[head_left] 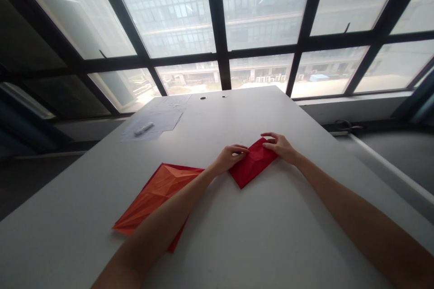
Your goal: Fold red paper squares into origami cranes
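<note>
A folded sheet of red paper point(251, 165) lies on the white table between my two hands, creased across its surface. My left hand point(231, 158) is at its left edge, thumb and fingers closed on the paper. At the upper right corner, my right hand point(278, 146) pinches the paper between thumb and fingers, the index finger reaching past the edge. Under and beside my left forearm rests a creased orange sheet point(158, 192) on top of red paper point(175, 240). My forearm hides part of that pile.
White printed sheets point(159, 119) are spread at the table's far left, with a white tube-like object point(144, 129) on them. Two small round holes point(202, 98) show near the far edge of the table point(257, 235). Large dark-framed windows point(220, 18) stand behind it.
</note>
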Demonstrator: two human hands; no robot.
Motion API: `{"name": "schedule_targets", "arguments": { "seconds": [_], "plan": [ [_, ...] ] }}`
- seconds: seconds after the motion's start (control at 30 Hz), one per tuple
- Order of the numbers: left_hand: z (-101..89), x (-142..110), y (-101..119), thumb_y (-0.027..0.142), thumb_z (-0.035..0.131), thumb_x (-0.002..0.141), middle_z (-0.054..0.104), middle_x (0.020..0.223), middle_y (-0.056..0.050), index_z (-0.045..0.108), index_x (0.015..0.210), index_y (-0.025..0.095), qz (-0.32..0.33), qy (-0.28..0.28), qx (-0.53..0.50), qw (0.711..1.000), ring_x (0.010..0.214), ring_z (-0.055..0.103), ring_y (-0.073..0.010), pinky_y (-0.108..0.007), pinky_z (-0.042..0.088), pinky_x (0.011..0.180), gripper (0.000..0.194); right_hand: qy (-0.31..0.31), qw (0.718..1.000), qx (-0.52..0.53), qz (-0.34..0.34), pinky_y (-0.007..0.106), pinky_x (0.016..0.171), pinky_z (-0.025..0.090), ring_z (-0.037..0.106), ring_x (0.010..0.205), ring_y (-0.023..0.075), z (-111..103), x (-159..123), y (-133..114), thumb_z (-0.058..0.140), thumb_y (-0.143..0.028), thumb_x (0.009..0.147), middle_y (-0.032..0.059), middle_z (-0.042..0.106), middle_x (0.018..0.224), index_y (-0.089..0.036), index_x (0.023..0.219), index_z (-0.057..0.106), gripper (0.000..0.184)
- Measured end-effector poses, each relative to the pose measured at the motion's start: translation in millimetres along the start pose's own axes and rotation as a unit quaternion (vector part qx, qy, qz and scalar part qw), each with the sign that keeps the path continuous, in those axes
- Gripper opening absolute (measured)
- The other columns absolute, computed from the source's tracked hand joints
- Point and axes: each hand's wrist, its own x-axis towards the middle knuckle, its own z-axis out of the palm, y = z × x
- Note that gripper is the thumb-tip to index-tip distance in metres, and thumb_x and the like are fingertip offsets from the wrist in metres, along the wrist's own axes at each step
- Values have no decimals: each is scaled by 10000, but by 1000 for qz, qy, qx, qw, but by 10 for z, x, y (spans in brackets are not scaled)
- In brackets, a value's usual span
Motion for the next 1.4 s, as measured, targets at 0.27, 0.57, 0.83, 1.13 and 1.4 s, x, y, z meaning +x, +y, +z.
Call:
{"name": "schedule_targets", "arguments": {
  "seconds": [0.27,0.57,0.83,1.13,1.4],
  "plan": [
    [188,-129,87,309,432,976,425,1530,-77,472,1442,246,114,-106,321,934,1438,349,-257,-442,224,1193,472,120,881,-443,-114,406,978,462,609,1061,277,213,-64,38,586,-174,815,126,692,1104,-167,1281,606,466],
    [232,-150,38,440,330,1008,198,1621,-104,254,1545,224,110,-144,413,892,1513,133,-207,-454,44,1218,583,-117,835,-503,-192,432,1208,201,242,1481,222,586,-251,88,252,-309,1003,98,291,1596,-142,1537,299,561],
    [206,-180,31,613,405,940,205,1614,-111,217,1560,234,83,-138,404,901,1509,152,-253,-450,6,1209,751,-74,831,-545,-85,534,1209,16,156,1503,253,380,-144,214,289,-445,997,71,236,1612,-204,1553,261,607],
    [145,-184,20,593,470,926,321,1576,-120,389,1495,233,48,-66,386,919,1492,197,-325,-551,20,1198,678,-9,837,-547,-20,657,1137,-87,112,1506,305,259,-84,276,309,-479,992,108,198,1622,-222,1523,335,590],
    [189,-162,227,395,620,885,696,1213,-65,719,1141,297,161,-40,241,956,1203,603,-253,-361,407,1091,292,87,863,-497,-6,639,1159,79,219,1478,317,275,-56,289,372,-475,964,175,307,1578,-158,1481,393,606]
  ]
}}
